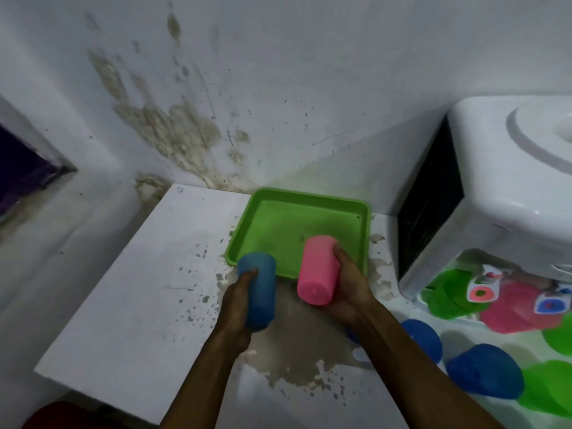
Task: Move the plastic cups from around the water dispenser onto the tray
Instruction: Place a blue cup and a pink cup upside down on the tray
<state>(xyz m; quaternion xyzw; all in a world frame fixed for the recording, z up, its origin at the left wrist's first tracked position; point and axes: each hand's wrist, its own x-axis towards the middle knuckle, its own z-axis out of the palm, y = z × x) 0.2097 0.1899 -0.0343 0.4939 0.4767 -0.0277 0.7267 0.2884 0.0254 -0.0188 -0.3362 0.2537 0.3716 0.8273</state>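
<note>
I have the left hand (pixel 238 292) wrapped around a blue cup (pixel 258 289), fingers (pixel 251 271) curled onto its side wall, the cup held tilted above the tabletop (pixel 130 289) just short of the near left corner of the green tray (pixel 366 230). The tray floor appears bare; nothing stands in it yet. To the right, my right hand (pixel 346 283) grips a pink cup (pixel 318 270), fingers closed about its side, its far end hanging over the tray's near edge and its closed base pointing back toward me. I judge the step in hand to be setting both cups into the tray. To do it well, each cup should clear the raised rim, come down onto its mouth or base, and be released only once seated flat, placed toward the far wall to leave room for the rest. Clearances: the tabletop left of the tray is open with a long free edge; the wall stands close behind the tray; the water dispenser (pixel 495 187) sits just beside its right side, so approach from the near side is safest. More cups, blue (pixel 483 371), green (pixel 448 292) and pink (pixel 517 314), remain at the dispenser's foot.
</note>
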